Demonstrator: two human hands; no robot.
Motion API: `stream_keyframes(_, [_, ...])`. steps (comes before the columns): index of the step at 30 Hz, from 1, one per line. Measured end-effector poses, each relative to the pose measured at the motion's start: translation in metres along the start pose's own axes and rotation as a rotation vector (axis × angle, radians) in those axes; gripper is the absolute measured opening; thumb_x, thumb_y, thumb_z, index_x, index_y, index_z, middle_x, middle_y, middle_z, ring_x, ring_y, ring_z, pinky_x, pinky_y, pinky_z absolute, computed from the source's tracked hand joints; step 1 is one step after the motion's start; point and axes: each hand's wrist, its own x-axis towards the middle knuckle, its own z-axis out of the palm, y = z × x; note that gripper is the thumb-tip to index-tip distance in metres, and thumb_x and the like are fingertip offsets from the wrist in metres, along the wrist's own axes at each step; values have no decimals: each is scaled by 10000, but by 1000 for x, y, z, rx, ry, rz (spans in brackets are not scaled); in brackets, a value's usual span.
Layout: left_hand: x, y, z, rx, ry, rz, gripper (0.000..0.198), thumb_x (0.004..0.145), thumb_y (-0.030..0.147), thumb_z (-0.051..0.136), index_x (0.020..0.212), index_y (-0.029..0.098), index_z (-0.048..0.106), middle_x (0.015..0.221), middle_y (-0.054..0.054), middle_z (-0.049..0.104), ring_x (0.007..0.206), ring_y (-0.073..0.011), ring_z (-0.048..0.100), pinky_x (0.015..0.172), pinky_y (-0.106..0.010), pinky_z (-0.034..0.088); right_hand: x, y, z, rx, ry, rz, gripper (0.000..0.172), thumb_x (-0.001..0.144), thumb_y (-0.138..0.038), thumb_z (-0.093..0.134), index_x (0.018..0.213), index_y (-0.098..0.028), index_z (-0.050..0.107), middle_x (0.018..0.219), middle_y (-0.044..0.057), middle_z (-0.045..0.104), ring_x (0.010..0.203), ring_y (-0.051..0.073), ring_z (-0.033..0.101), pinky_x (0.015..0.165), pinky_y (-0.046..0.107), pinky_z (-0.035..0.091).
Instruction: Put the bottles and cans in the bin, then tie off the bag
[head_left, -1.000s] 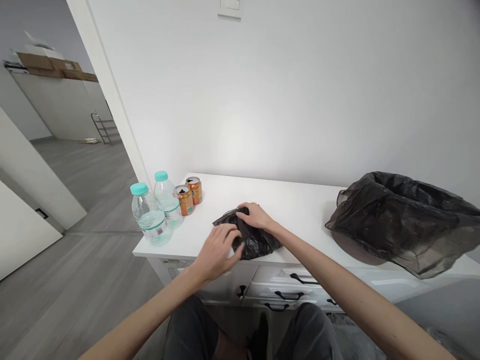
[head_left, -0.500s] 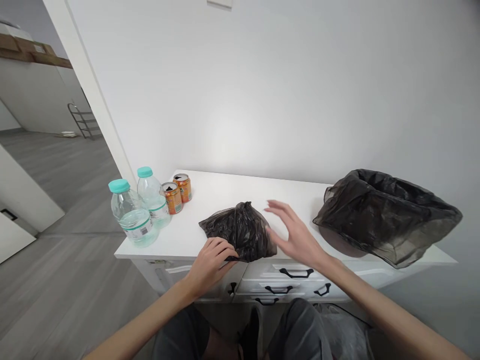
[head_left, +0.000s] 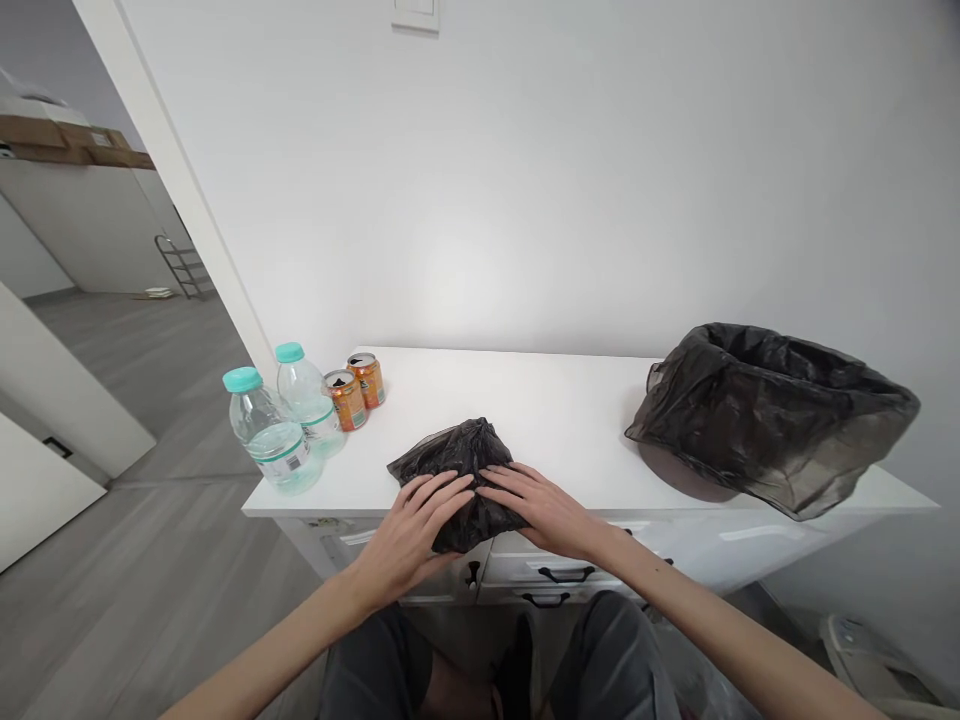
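Note:
A crumpled black plastic bag (head_left: 466, 448), gathered into a small peak, sits at the front edge of the white cabinet top. My left hand (head_left: 405, 535) holds its near left side, fingers laid over the top and thumb underneath at the front. From the right, my right hand (head_left: 547, 512) grips the same bag, fingers across its upper side and thumb lower down. The fingertips of both hands almost meet over the middle. Part of the bag is hidden under my fingers.
Two bottles with turquoise caps (head_left: 242, 380) and two open orange cans (head_left: 347, 402) stand at the left end. A bin lined with a black bag (head_left: 757, 420) stands at the right. Drawers with black handles (head_left: 566, 575) are below the cabinet top (head_left: 517, 385).
My right hand has come down from beside the bag onto it. My left hand has shifted higher over the bag, which is more bunched and nearer the front edge.

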Motion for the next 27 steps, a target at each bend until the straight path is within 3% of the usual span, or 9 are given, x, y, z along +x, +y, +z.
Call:
stream_keyframes(3, [6,-12,3,-53,-91,-75,729,848,64,590,1542,271,505,1526,-86,629,1513,-289,477,1270,-591,324,3,-6,-13,19,22,22,690,894,-31,594,1547,-243,521,1566,117,592,1450,256,551,1221,501,427])
stream_keyframes(5, [8,-16,5,-163,-72,-173,644,830,40,534,1427,265,621,1412,-75,714,1400,-287,594,1241,-584,375,6,-12,-26,54,46,95,506,963,-86,557,1435,-261,610,1358,94,740,1232,254,690,1090,453,506])
stream_keyframes(8, [15,-13,5,-340,10,-418,278,987,222,502,1136,229,736,1159,-77,803,1127,-286,729,1010,-466,582,18,-16,-39,116,100,284,314,1063,-278,513,1358,-298,621,1126,55,798,969,246,731,882,367,520])
stream_keyframes(9, [18,-12,4,-381,30,-495,262,1028,302,490,1096,224,730,1096,-72,808,1046,-281,746,911,-428,615,24,-15,-40,138,111,358,304,1074,-336,508,1361,-304,603,1077,46,796,913,243,726,828,345,503])
stream_keyframes(12, [34,-10,-2,-349,128,-600,321,1071,380,465,1267,209,653,1145,-86,791,999,-270,759,829,-398,625,46,-1,-35,181,92,549,319,1067,-415,525,1356,-286,560,954,28,772,845,244,709,738,303,441])
stream_keyframes(16, [58,-7,-8,36,279,-363,426,1076,278,460,1489,194,519,1471,-159,650,1381,-302,607,1153,-498,483,72,18,-26,161,14,625,292,1045,-377,568,1309,-254,563,966,43,758,945,261,706,752,297,415])
stream_keyframes(19, [71,-5,2,169,124,-119,453,1089,279,451,1533,197,499,1587,-127,566,1514,-289,479,1274,-513,343,80,19,-28,133,5,667,310,1016,-314,584,1316,-238,567,1026,64,762,970,269,707,772,321,452])
stream_keyframes(23, [72,-14,30,191,-68,-128,490,1103,367,434,1534,150,522,1627,-138,520,1562,-344,403,1311,-610,244,77,3,-26,-48,216,494,414,1012,-183,494,1420,-188,563,1412,170,651,1315,306,603,1059,439,479])
stream_keyframes(27, [61,-27,49,129,-130,-183,420,1112,347,400,1392,178,662,1560,-111,598,1579,-344,378,1323,-651,192,66,-3,-4,-159,180,256,480,1093,-221,366,1548,-178,511,1614,144,520,1556,298,391,1282,520,304])
